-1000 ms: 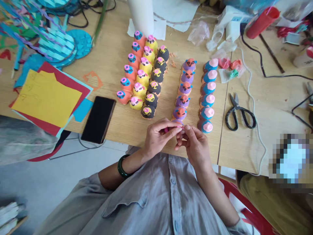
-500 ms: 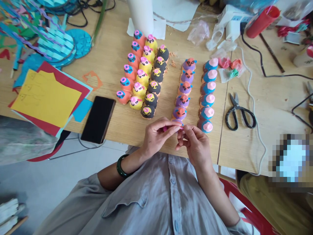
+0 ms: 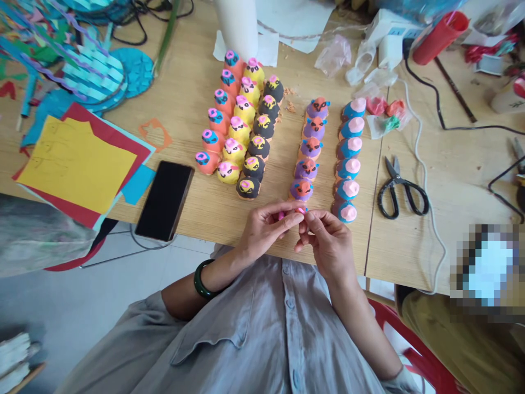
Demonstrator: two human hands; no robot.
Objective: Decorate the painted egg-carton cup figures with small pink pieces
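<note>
My left hand [image 3: 264, 225] is closed in a pinch at the table's front edge, with pink modelling clay [image 3: 281, 216] between its fingers. Touching its fingertips, my right hand [image 3: 331, 241] pinches at a small end of the same clay; the exact grip is partly hidden. Just beyond the fingers runs a row of purple clay figures [image 3: 310, 148] with orange faces and blue ears; the nearest one is mostly covered by my hands. To its right stands a row of blue clay figures [image 3: 346, 189] topped with pale pink.
Orange figures [image 3: 212, 140], yellow figures [image 3: 238, 129] and black figures [image 3: 259, 146] line up at left. A phone [image 3: 164, 200] lies near the front edge beside coloured paper [image 3: 77, 164]. Black-handled scissors [image 3: 402, 189] and a white cable [image 3: 418, 142] are at right.
My left fingers have shifted slightly, and more of the pink clay shows between the fingertips. The rows of figures have stayed put.
</note>
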